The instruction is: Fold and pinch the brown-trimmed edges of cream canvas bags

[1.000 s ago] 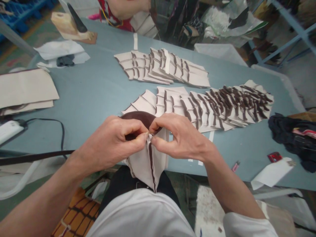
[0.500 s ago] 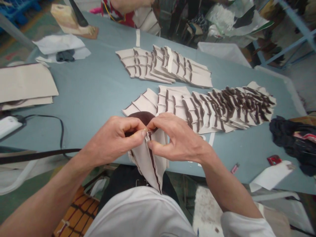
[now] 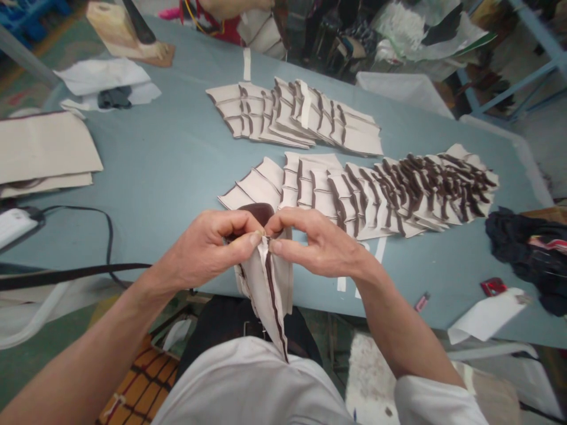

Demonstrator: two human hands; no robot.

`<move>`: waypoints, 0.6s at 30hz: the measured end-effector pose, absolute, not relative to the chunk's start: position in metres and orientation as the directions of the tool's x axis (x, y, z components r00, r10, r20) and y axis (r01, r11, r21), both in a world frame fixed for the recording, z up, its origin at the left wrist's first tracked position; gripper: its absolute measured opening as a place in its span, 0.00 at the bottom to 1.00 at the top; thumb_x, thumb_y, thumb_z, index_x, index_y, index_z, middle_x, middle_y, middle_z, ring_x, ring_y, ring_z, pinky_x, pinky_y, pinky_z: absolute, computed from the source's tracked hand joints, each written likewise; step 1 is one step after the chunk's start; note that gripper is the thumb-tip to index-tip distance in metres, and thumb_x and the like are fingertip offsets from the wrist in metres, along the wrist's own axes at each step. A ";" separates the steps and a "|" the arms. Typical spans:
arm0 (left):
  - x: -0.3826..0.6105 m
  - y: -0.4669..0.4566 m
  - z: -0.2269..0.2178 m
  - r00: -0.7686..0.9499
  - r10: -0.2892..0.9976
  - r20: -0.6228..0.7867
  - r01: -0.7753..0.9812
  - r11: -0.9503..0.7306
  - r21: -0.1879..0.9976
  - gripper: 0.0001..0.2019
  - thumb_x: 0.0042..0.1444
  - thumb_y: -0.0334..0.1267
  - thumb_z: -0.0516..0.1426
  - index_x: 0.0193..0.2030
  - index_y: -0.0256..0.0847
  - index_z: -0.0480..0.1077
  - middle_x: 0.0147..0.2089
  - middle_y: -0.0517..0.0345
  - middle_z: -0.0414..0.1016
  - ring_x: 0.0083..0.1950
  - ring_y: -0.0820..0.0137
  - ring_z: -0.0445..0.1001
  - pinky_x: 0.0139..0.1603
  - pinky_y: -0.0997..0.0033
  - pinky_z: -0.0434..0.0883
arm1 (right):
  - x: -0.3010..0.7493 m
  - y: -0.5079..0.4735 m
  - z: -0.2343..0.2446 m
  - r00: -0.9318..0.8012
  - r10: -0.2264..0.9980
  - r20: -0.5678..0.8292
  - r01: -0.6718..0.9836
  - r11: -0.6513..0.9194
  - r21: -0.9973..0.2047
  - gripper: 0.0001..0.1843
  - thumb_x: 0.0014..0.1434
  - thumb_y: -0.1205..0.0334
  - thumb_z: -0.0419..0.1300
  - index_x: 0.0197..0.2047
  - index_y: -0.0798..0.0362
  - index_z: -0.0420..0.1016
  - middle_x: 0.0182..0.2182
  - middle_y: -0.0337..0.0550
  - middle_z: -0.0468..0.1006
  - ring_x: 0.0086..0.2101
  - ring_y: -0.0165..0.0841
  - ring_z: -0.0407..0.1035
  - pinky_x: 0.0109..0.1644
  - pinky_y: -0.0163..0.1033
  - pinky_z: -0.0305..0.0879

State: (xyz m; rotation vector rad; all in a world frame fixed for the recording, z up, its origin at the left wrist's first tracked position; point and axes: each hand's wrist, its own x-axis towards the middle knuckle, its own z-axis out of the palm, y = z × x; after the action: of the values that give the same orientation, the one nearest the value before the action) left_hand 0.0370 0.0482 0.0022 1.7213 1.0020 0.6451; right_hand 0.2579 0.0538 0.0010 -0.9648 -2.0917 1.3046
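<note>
Between my hands is a cream sewn piece with dark brown edging [image 3: 261, 277], hanging down over the table's front edge toward my lap. My left hand [image 3: 217, 239] pinches its top edge between thumb and index finger. Right beside it, my right hand [image 3: 316, 239] pinches the same edge at the brown seam. A brown inner face of the piece shows behind my fingertips. Just beyond my hands lies a long overlapping row of similar cream pieces [image 3: 319, 189]. Farther back rests a second, shorter row [image 3: 292, 115].
On the left are larger cream panels [image 3: 44, 147], a white device [image 3: 18, 227] with a black cable, and white sheets [image 3: 106, 82]. To the right lie dark cloth [image 3: 522, 254], a red item [image 3: 493, 287] and white paper [image 3: 487, 316]. A wooden block [image 3: 115, 29] stands at the back left.
My right thumb has come up closer to the pinched edge. The piece's right side has swung slightly left, and its lower tip hangs a little lower. Both hands keep their pinch.
</note>
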 end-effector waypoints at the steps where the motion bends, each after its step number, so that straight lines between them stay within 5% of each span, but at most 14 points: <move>1: 0.038 0.048 0.003 0.511 0.859 -0.039 0.346 -0.164 0.924 0.13 0.61 0.39 0.56 0.26 0.38 0.72 0.22 0.66 0.64 0.24 0.76 0.58 0.25 0.76 0.58 | 0.258 0.054 0.002 -0.619 0.785 0.032 0.329 0.296 -0.897 0.05 0.62 0.63 0.60 0.37 0.53 0.77 0.36 0.39 0.82 0.36 0.32 0.71 0.45 0.37 0.65; 10: 0.039 0.047 0.011 0.485 0.872 -0.068 0.444 -0.178 0.878 0.11 0.60 0.37 0.56 0.28 0.38 0.75 0.23 0.65 0.70 0.24 0.75 0.64 0.26 0.75 0.61 | 0.256 0.061 0.010 -0.640 0.768 0.016 0.520 0.448 -0.727 0.06 0.56 0.63 0.62 0.37 0.53 0.79 0.36 0.43 0.84 0.38 0.38 0.74 0.47 0.42 0.64; 18: 0.036 0.052 0.001 0.457 0.882 -0.114 0.403 -0.091 0.911 0.13 0.59 0.42 0.56 0.26 0.40 0.69 0.23 0.66 0.62 0.25 0.74 0.58 0.27 0.73 0.57 | 0.250 0.061 0.003 -0.642 0.766 0.006 0.498 0.423 -0.757 0.07 0.54 0.62 0.63 0.38 0.51 0.75 0.37 0.41 0.81 0.39 0.37 0.71 0.49 0.42 0.63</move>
State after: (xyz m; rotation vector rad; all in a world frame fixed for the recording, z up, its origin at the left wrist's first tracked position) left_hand 0.0356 0.0518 0.0015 1.6919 1.1177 0.5902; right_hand 0.2497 0.0613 0.0033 -1.0840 -2.3315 1.0630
